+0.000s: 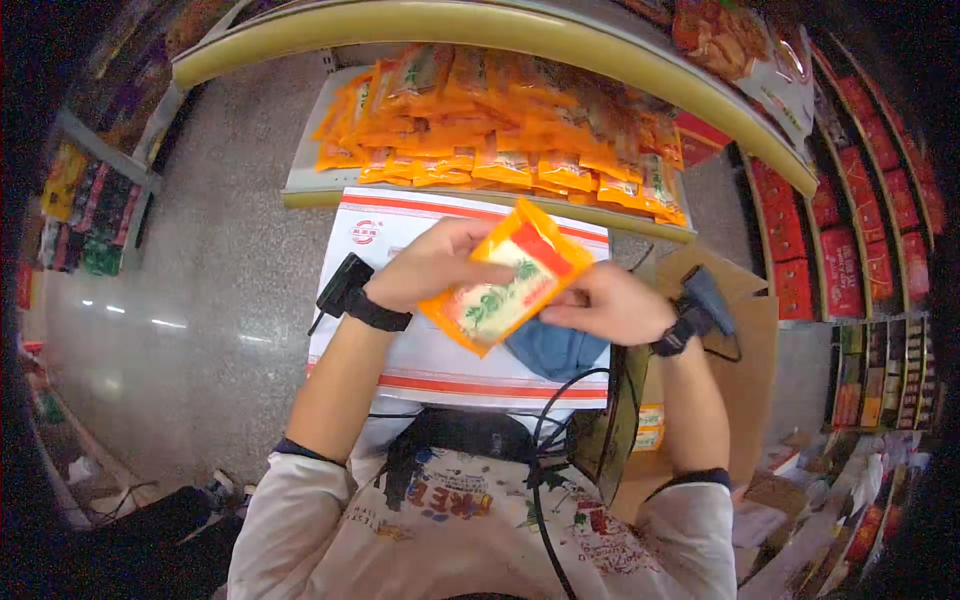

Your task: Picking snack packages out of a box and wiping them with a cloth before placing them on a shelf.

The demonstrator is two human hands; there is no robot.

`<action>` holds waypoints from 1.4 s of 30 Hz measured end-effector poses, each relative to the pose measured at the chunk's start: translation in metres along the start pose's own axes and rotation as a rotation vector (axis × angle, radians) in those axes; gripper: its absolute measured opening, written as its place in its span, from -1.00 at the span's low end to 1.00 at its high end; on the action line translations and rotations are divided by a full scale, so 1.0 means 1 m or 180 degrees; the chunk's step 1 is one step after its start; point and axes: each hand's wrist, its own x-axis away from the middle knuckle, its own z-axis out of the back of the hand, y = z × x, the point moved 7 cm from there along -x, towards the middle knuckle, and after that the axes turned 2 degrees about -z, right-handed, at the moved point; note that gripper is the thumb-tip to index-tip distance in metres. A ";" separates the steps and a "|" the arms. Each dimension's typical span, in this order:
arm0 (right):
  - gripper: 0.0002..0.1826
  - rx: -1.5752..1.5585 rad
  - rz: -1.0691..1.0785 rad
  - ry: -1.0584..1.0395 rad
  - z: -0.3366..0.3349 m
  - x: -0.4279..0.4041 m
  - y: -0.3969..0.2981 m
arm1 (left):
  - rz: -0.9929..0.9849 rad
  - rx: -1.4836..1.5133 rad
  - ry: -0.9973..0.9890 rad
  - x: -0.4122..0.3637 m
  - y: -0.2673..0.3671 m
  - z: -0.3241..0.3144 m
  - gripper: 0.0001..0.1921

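Note:
An orange-edged plastic food packet [506,277] with a pale printed panel is tilted in front of me. My left hand [442,262] grips it at its left side, thumb over the printed face. At its lower right edge is my right hand [611,304], fingers curled at the packet's rim; blur hides whether they pinch it. Under both hands lies a white board or box lid [450,375] with red stripes. A crumpled blue cloth [559,352] rests on it below my right hand.
Ahead, a low shelf [307,197] bears a heap of similar orange packets [502,161]. An open cardboard box [750,352] with some packets [649,427] inside stands at my right. A black cable [536,480] hangs over my front. Shelves of red boxes [787,277] stand further right.

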 end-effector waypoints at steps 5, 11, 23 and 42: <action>-0.58 0.0633 -0.0163 0.0512 -0.060 0.009 -0.013 | -0.0284 0.0777 0.1138 -0.002 -0.003 0.038 -0.68; -0.78 0.1261 -0.0442 0.1083 -0.076 0.015 -0.014 | -0.0350 0.1251 0.1583 0.001 -0.016 0.058 -0.68; -0.72 -0.4378 -0.0322 0.1387 -0.007 -0.006 0.042 | -0.0502 0.1326 0.1408 0.001 -0.002 0.061 -0.64; -0.70 -0.2843 -0.0009 0.0999 0.002 -0.009 0.021 | -0.0168 0.0436 0.0340 0.004 0.002 0.007 -0.54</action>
